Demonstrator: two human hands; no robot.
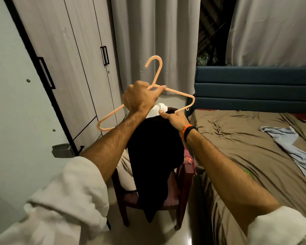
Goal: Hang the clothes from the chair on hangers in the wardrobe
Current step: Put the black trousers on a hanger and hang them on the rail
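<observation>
1. So far, judging by how things lie, the task looks to be at an early or middle step: a garment is in hand and a hanger is ready, but the two are not yet joined.
2. The left hand (140, 98) grips the peach hanger (177, 93) at its neck, fingers curled tight round the plastic just below the hook, holding it tilted in the air above the chair (181, 181).
3. The right hand (175, 119) pinches the top edge of the black garment (155, 152), fingers closed on the cloth; the garment hangs down from that grip over the chair.
4. The hanger's lower right end sits just beside the right hand, yet no part of the hanger is inside the garment as far as I can tell.
5. More clothes remain on the chair: a beige piece (125, 167) on the seat, something white (156, 110) at the back and a pink piece (189, 161) on the right side.
6. The wardrobe (69, 59) stands to the left with its doors closed, so I judge it has yet to be opened for this garment.
7. Left to do: thread the hanger into the black garment, hang it inside, then repeat for the rest.
8. A pale blue cloth (290, 145) lies on the bed (237, 138), apart from the chair.
</observation>
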